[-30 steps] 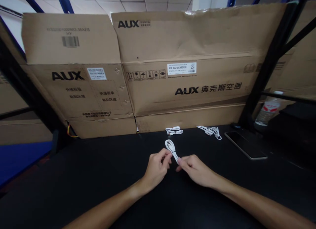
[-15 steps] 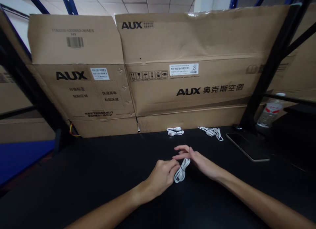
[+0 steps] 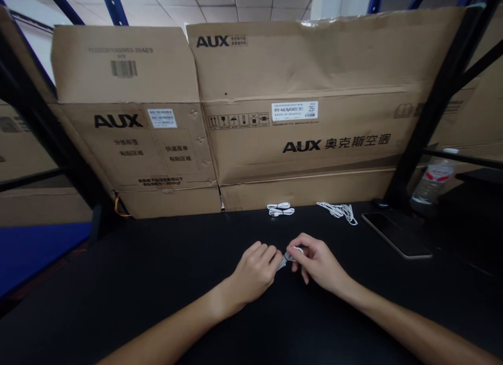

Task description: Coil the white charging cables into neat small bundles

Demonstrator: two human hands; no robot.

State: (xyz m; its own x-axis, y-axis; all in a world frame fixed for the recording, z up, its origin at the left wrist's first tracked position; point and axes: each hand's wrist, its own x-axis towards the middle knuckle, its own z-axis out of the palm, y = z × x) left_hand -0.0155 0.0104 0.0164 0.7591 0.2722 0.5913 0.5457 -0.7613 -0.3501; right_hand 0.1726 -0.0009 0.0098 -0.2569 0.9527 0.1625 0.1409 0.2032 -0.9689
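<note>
Both my hands meet over the black table point(image 3: 157, 281), a little in front of me. My left hand point(image 3: 256, 270) is closed, pinching one end of a small coiled white cable point(image 3: 288, 257). My right hand point(image 3: 319, 262) is closed on the other end, fingers curled over it. Most of the cable is hidden between the fingers; only a short white bit shows. Farther back lie a bundled white cable point(image 3: 280, 209) and a looser white cable point(image 3: 338, 211).
Large AUX cardboard boxes point(image 3: 298, 113) stand as a wall along the table's far edge. A phone point(image 3: 396, 234) lies flat at the right, with a plastic water bottle point(image 3: 432, 179) behind a black rack post point(image 3: 428, 108). A blue surface point(image 3: 35, 249) is at left.
The cable was held up between both hands, then lowered in my left hand while the right opened. Now my right hand has closed on it again.
</note>
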